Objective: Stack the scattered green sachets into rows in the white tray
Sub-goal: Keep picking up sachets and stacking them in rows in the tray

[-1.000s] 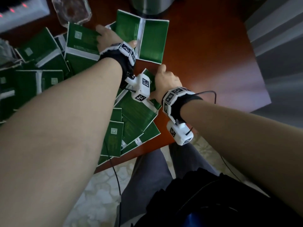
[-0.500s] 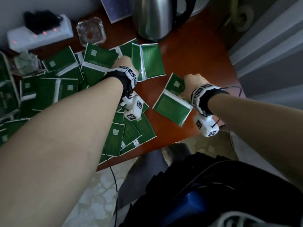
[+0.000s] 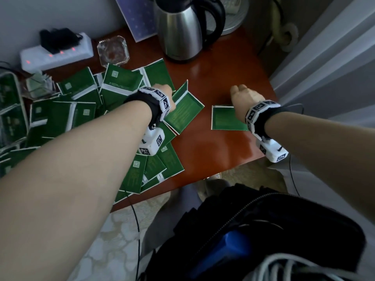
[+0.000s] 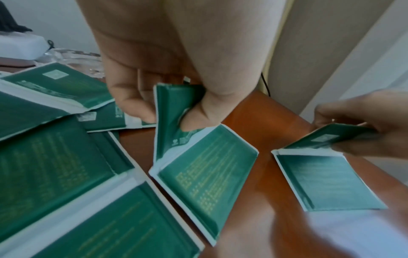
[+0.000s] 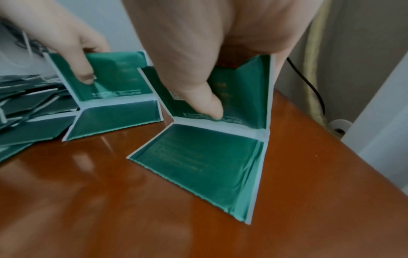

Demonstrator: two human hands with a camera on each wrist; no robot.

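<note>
Several green sachets (image 3: 81, 110) with white seams lie in a loose pile on the left of the red-brown table (image 3: 213, 155). My left hand (image 3: 165, 91) pinches the raised half of a folded twin sachet (image 3: 183, 113) at the pile's right edge; the thumb shows inside the fold (image 4: 194, 120), and the other half (image 4: 205, 174) lies flat. To the right, my right hand (image 3: 243, 94) pinches the upright half of a second twin sachet (image 3: 225, 118), whose lower half (image 5: 203, 162) lies flat on bare wood. The white tray (image 3: 21, 98) holds sachets at the far left edge.
A steel kettle (image 3: 180, 31), a glass ashtray (image 3: 112, 50), a white power strip (image 3: 56, 53) and a blue card (image 3: 140, 19) stand along the back. The table's front edge (image 3: 182, 187) is close to me. A black bag (image 3: 263, 230) lies on my lap.
My right hand lifted a twin sachet off the pile, carried it right and set its lower half on the wood. My left hand folded up one half of another twin sachet.
</note>
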